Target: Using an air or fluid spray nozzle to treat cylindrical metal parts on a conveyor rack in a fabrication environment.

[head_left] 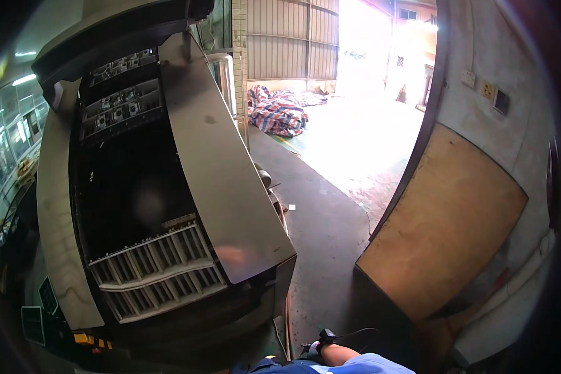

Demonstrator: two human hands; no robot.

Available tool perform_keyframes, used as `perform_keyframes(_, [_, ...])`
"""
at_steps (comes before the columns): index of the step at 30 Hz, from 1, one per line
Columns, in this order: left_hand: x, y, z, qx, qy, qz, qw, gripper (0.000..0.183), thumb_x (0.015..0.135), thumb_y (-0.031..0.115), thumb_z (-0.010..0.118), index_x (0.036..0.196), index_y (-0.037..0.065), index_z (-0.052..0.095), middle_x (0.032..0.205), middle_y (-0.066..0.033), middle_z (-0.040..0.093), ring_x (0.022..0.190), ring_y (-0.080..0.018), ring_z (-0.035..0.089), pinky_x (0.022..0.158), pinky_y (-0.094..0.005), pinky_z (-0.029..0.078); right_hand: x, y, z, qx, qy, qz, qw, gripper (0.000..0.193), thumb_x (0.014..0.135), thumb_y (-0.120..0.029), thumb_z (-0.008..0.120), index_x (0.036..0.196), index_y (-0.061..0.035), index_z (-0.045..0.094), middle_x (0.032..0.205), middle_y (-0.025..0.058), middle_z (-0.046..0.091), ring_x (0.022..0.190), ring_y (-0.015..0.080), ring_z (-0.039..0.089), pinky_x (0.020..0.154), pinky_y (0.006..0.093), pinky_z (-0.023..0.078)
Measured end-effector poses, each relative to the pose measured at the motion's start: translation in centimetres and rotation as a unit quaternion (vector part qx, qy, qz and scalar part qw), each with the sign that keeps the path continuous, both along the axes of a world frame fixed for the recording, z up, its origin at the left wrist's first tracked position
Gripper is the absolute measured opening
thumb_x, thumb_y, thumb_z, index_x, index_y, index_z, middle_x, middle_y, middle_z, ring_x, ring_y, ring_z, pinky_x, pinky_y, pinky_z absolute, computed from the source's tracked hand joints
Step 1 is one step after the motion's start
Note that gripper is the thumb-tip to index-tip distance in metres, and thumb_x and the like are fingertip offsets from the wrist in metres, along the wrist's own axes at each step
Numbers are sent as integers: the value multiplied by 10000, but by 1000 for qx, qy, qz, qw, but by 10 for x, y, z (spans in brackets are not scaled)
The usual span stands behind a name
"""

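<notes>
One right hand (308,350) shows near the machine (215,181); spread or gripping, I cannot tell.

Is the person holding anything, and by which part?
It can't be told: the right hand is too small and unclear near the bottom edge, and the left hand isn't in view.

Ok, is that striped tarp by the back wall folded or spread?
Neither: the striped tarp lies bunched in a heap, its stripes broken by creases.

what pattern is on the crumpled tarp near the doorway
The tarp has red, white and blue stripes, best seen in the head view.
</notes>
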State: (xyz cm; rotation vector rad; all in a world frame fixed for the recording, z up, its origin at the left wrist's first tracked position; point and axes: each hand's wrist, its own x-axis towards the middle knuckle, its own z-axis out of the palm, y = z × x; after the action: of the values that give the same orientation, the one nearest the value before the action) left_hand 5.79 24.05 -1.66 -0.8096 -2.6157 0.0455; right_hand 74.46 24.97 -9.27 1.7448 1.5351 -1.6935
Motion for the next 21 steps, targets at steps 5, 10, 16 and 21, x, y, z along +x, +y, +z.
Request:
perform_keyframes(5, [-51,1,-64,196,60,-52,977,896,955,749,237,1562,92,284,1618,-234,247,1499,-458,176,1196,-594,122,-1,7,-2,-2,7,6,1000,470,930,-346,639,1372,-189,611,1101,95,721,979,236,676,849,411,519])
perform_keyframes(10, [104,27,143,-63,-247,86,963,891,958,744,234,1561,91,284,1614,-234,251,1499,-457,175,1198,-591,121,1,9,-7,-2,8,0,1000,468,928,-347,640,1367,-189,616,1112,94,719,993,237,673,858,410,516])
perform_keyframes(16, [-27,0,-31,0,123,-1,992,878,961,737,242,1554,93,299,1609,-232,261,1494,-455,187,1195,-591,133,-3,13,2,-2,10,3,1000,465,925,-348,642,1361,-188,621,1126,93,716,1010,238,669,870,409,512])
perform_keyframes(21, [-63,-9,-68,-8,117,8,993,866,962,731,262,1545,93,317,1608,-239,260,1493,-456,191,1192,-591,143,-3,17,5,-2,11,10,1000,463,922,-349,643,1356,-188,626,1137,92,714,1024,239,666,880,408,508])
